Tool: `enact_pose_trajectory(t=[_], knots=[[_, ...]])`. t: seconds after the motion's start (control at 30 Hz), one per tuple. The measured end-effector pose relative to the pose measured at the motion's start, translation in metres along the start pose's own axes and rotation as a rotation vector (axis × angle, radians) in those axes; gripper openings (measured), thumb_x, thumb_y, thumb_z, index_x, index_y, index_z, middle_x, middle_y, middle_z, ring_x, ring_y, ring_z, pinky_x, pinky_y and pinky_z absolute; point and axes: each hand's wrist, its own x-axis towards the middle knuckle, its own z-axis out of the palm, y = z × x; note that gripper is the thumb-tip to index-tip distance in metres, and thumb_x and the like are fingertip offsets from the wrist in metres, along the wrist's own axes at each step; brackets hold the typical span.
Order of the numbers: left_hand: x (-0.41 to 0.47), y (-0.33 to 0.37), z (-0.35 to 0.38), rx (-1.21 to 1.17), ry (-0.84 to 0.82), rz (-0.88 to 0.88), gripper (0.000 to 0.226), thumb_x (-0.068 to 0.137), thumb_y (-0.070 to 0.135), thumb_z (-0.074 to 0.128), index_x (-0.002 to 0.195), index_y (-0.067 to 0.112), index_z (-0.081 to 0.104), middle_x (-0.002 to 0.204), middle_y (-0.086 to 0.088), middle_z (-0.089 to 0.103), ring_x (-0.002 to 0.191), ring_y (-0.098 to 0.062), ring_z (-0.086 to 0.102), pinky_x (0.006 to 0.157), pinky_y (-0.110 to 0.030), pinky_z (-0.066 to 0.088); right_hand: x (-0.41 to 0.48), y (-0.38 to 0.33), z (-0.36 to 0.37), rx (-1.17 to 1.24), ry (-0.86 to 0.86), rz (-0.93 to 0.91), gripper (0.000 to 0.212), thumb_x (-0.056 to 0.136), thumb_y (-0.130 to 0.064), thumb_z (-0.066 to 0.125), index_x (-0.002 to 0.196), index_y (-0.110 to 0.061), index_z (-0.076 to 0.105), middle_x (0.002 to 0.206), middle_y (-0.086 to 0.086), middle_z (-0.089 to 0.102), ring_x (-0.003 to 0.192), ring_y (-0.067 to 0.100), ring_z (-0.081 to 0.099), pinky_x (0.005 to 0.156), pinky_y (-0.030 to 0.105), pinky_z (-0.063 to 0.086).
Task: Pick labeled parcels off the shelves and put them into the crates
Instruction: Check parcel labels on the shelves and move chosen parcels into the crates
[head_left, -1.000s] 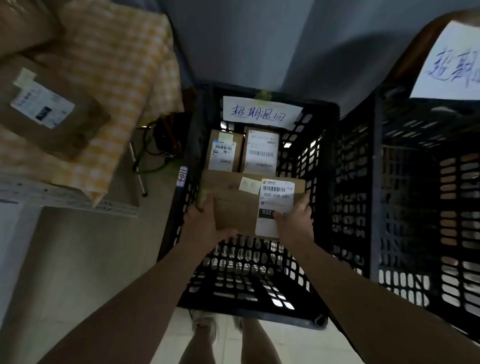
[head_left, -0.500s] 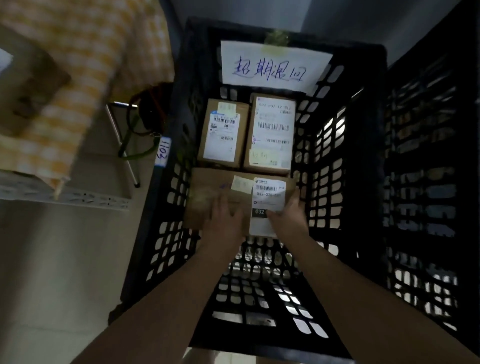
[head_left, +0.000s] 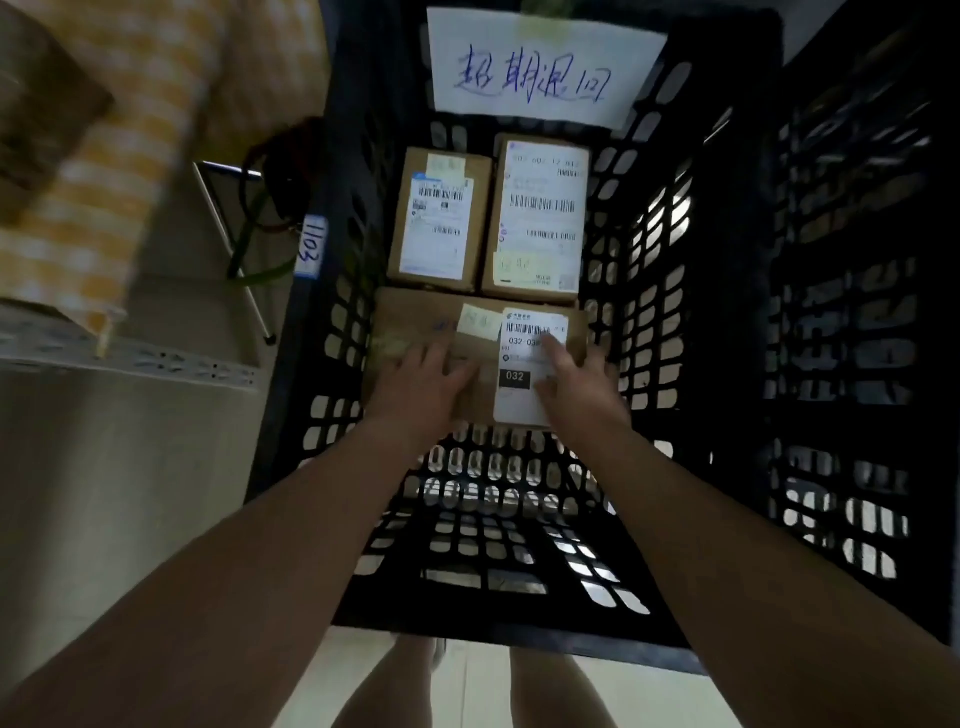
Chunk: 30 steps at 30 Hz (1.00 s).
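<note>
A flat brown parcel (head_left: 415, 325) with a white barcode label marked 032 lies on the floor of the black crate (head_left: 649, 291), against its near side. My left hand (head_left: 421, 384) rests flat on the parcel's middle, fingers spread. My right hand (head_left: 576, 384) lies on the white label, fingers also apart. Neither hand wraps around an edge. Just beyond the parcel, two labeled cardboard boxes (head_left: 439, 218) (head_left: 540, 218) sit side by side at the crate's far end.
A handwritten paper sign (head_left: 540, 73) hangs on the crate's far wall. A second black crate (head_left: 852, 312) stands to the right. On the left, a metal shelf (head_left: 130, 358) carries a yellow checked cloth (head_left: 130, 130) and a brown box (head_left: 36, 114). A tag reading 1103 (head_left: 311, 247) is stuck on the crate's left side.
Both hands lowered the flat parcel from above the crate's rim to its floor, next to the two boxes. The fingers went from gripping its near edge to lying flat on top.
</note>
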Motion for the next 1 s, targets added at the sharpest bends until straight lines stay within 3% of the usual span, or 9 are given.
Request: enact_pose_trajectory(t=[0.07, 0.17, 0.27, 0.33, 0.43, 0.67, 0.93, 1.0], knots=[[-0.003, 0.001, -0.006, -0.017, -0.071, -0.009, 0.074, 0.09, 0.042, 0.056, 0.15, 0.027, 0.015, 0.155, -0.014, 0.008, 0.138, -0.035, 0.018, 0.104, -0.045, 0.032, -0.006, -0.005, -0.012, -0.2, -0.07, 0.007, 0.069, 0.098, -0.031, 0.047, 0.15, -0.04, 0.002, 0.153, 0.018, 0.009, 0.137, 0.037, 0.021, 0.101, 0.048, 0.04], [-0.016, 0.001, -0.018, -0.014, -0.103, -0.002, 0.065, 0.093, 0.037, 0.053, 0.149, 0.022, 0.022, 0.152, -0.014, 0.019, 0.137, -0.034, 0.021, 0.104, -0.043, 0.031, -0.019, -0.014, -0.033, -0.365, -0.065, -0.01, 0.071, 0.099, -0.029, 0.047, 0.152, -0.035, 0.0, 0.154, 0.015, 0.009, 0.14, 0.034, 0.018, 0.101, 0.045, 0.038], [-0.036, -0.003, -0.041, -0.017, 0.023, 0.033, 0.057, 0.091, 0.026, 0.055, 0.144, 0.02, 0.034, 0.146, -0.011, 0.03, 0.132, -0.03, 0.028, 0.102, -0.041, 0.033, -0.041, -0.026, -0.057, -0.458, -0.005, -0.088, 0.056, 0.099, -0.029, 0.046, 0.148, -0.024, 0.021, 0.153, 0.012, 0.019, 0.136, 0.031, 0.025, 0.098, 0.043, 0.04], [-0.052, -0.009, -0.062, 0.025, 0.095, 0.062, 0.062, 0.09, 0.022, 0.055, 0.146, 0.016, 0.03, 0.143, -0.011, 0.033, 0.13, -0.029, 0.03, 0.102, -0.041, 0.036, -0.061, -0.038, -0.075, -0.526, 0.016, -0.132, 0.041, 0.098, -0.025, 0.047, 0.137, -0.018, 0.038, 0.144, 0.011, 0.035, 0.129, 0.028, 0.036, 0.091, 0.04, 0.043], [-0.088, -0.02, -0.105, 0.053, 0.152, 0.057, 0.055, 0.093, 0.022, 0.049, 0.145, 0.017, 0.031, 0.137, -0.011, 0.039, 0.127, -0.028, 0.036, 0.099, -0.04, 0.037, -0.098, -0.06, -0.107, -0.531, 0.037, -0.192, 0.034, 0.096, -0.016, 0.047, 0.129, -0.013, 0.047, 0.134, 0.01, 0.045, 0.124, 0.027, 0.042, 0.088, 0.039, 0.044], [-0.206, -0.043, -0.182, 0.131, 0.249, -0.07, 0.039, 0.093, 0.024, 0.047, 0.131, 0.017, 0.042, 0.128, -0.008, 0.046, 0.119, -0.027, 0.043, 0.094, -0.038, 0.039, -0.19, -0.116, -0.177, -0.506, 0.152, -0.398, 0.031, 0.095, -0.014, 0.045, 0.124, -0.013, 0.051, 0.121, 0.011, 0.052, 0.112, 0.028, 0.046, 0.075, 0.035, 0.038], [-0.364, -0.028, -0.255, 0.241, 0.402, -0.372, 0.038, 0.096, 0.023, 0.042, 0.133, 0.013, 0.04, 0.13, -0.011, 0.045, 0.121, -0.029, 0.044, 0.094, -0.038, 0.039, -0.309, -0.175, -0.264, -0.601, 0.341, -0.744, 0.031, 0.096, -0.019, 0.044, 0.126, -0.012, 0.048, 0.125, 0.012, 0.047, 0.116, 0.031, 0.044, 0.078, 0.037, 0.039], [-0.403, -0.019, -0.272, 0.278, 0.474, -0.429, 0.042, 0.094, 0.024, 0.048, 0.133, 0.012, 0.042, 0.128, -0.014, 0.048, 0.119, -0.032, 0.047, 0.093, -0.041, 0.042, -0.343, -0.187, -0.279, -0.603, 0.369, -0.852, 0.03, 0.098, -0.024, 0.042, 0.124, -0.011, 0.05, 0.124, 0.011, 0.048, 0.115, 0.03, 0.045, 0.083, 0.04, 0.042]])
